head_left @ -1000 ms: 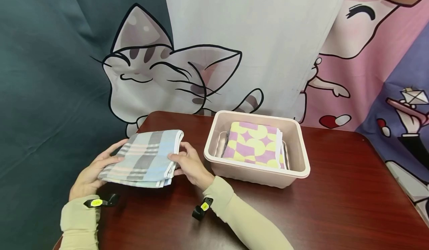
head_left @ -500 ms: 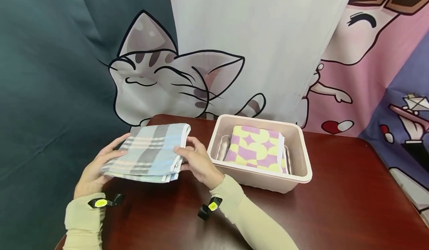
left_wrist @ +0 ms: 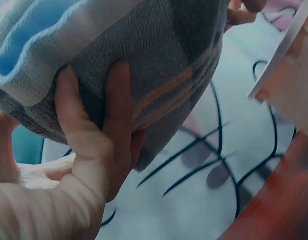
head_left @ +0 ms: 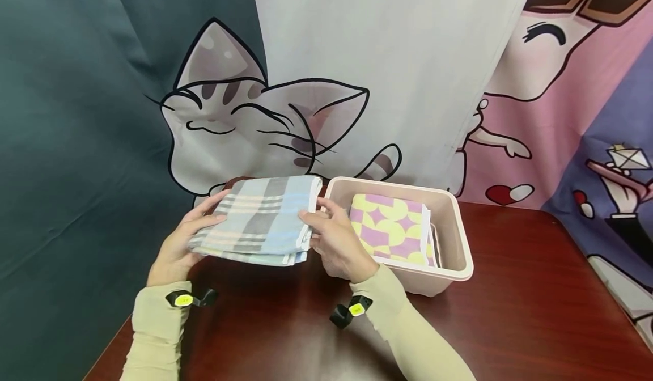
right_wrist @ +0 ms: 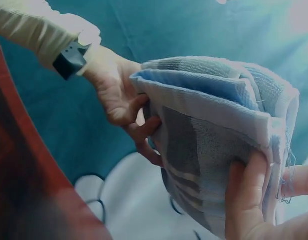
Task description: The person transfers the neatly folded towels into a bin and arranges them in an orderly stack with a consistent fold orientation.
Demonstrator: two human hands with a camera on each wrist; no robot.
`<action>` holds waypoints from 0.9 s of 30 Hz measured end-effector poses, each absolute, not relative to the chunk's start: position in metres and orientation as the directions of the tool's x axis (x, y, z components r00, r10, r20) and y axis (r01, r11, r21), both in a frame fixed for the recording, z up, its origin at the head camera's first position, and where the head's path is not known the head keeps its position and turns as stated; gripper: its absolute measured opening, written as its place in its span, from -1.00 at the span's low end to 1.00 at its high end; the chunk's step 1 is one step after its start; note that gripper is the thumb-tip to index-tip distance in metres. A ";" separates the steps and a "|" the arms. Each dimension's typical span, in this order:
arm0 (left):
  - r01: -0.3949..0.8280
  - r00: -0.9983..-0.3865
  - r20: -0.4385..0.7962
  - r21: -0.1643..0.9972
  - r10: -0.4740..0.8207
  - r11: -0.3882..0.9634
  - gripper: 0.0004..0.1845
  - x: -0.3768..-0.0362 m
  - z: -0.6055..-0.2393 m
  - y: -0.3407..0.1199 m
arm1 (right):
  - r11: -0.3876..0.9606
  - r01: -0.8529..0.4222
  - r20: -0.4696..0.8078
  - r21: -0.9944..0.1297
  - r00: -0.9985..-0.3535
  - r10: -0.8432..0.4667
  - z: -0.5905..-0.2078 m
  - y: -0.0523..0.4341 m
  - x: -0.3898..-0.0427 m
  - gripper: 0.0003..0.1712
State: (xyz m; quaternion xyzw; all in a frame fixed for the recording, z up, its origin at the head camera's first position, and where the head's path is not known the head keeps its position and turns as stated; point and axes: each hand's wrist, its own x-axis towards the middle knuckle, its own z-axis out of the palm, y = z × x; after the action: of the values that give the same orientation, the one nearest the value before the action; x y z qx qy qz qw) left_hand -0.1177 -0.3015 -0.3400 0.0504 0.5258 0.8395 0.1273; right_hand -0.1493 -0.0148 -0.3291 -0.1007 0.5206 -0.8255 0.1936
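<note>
A folded plaid towel in grey, pale blue and white is held level above the table. My left hand grips its left side, thumb on top and fingers underneath, as the left wrist view of the towel shows. On the right side my right hand pinches the white-hemmed edge, its thumb on top. In the right wrist view both hands hold the towel, and loose threads hang from one corner. The right hand is in front of the left wall of a pale pink bin.
Inside the bin lies a folded yellow and purple towel, with a darker layer partly visible beneath. The bin stands on a reddish-brown table. Behind the table hangs a backdrop printed with a cartoon cat.
Both hands have carried the plaid towel to the right and slightly up, closer to the bin. The grip looks the same. The bin and the towel inside stay in place.
</note>
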 end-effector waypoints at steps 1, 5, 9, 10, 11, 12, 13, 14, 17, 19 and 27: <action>-0.157 -0.960 -0.041 0.898 0.277 -0.410 -0.38 -0.121 -0.339 -0.296 | -0.379 0.211 -0.039 -0.901 -0.909 -0.414 -0.327 -0.010 -0.150 -0.49; -0.115 -0.950 0.014 0.914 0.313 -0.388 -0.37 -0.138 -0.337 -0.273 | -0.352 0.191 -0.058 -0.916 -0.933 -0.356 -0.319 0.015 -0.154 -0.50; -0.089 -0.946 0.030 0.934 0.323 -0.345 -0.35 -0.152 -0.338 -0.244 | -0.325 0.186 -0.078 -0.927 -0.944 -0.319 -0.314 0.044 -0.156 -0.48; -0.094 -0.945 0.020 0.940 0.327 -0.328 -0.34 -0.155 -0.337 -0.236 | -0.315 0.180 -0.079 -0.932 -0.948 -0.310 -0.313 0.052 -0.157 -0.48; -0.099 -0.943 0.012 0.945 0.333 -0.313 -0.33 -0.159 -0.336 -0.229 | -0.307 0.173 -0.079 -0.936 -0.951 -0.298 -0.312 0.059 -0.157 -0.49; -0.104 -0.941 0.005 0.947 0.339 -0.303 -0.32 -0.163 -0.334 -0.221 | -0.298 0.167 -0.080 -0.940 -0.955 -0.285 -0.311 0.067 -0.158 -0.50; -0.111 -0.940 -0.004 0.950 0.342 -0.293 -0.32 -0.167 -0.333 -0.214 | -0.292 0.162 -0.080 -0.943 -0.959 -0.272 -0.311 0.073 -0.160 -0.51; -0.111 -0.938 -0.007 0.953 0.348 -0.281 -0.31 -0.170 -0.331 -0.208 | -0.285 0.156 -0.081 -0.946 -0.963 -0.258 -0.310 0.080 -0.162 -0.52; -0.113 -0.929 -0.005 0.956 0.370 -0.272 -0.31 -0.179 -0.328 -0.189 | -0.270 0.133 -0.070 -0.954 -0.971 -0.228 -0.311 0.098 -0.166 -0.54; -0.121 -0.921 -0.006 0.955 0.390 -0.271 -0.30 -0.184 -0.327 -0.178 | -0.252 0.113 -0.059 -0.961 -0.976 -0.210 -0.313 0.110 -0.167 -0.53; -0.103 -0.888 -0.061 0.992 0.455 -0.068 -0.06 -0.192 -0.330 -0.139 | -0.107 0.148 -0.126 -0.983 -0.974 -0.189 -0.324 0.150 -0.173 -0.49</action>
State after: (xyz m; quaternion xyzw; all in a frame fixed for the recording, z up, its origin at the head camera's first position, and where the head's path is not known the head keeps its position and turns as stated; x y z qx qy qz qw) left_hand -0.1924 -0.1393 -0.3300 0.1344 0.6545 0.7182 0.1945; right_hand -0.1729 0.1502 -0.3237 -0.0155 0.6587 -0.7437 0.1133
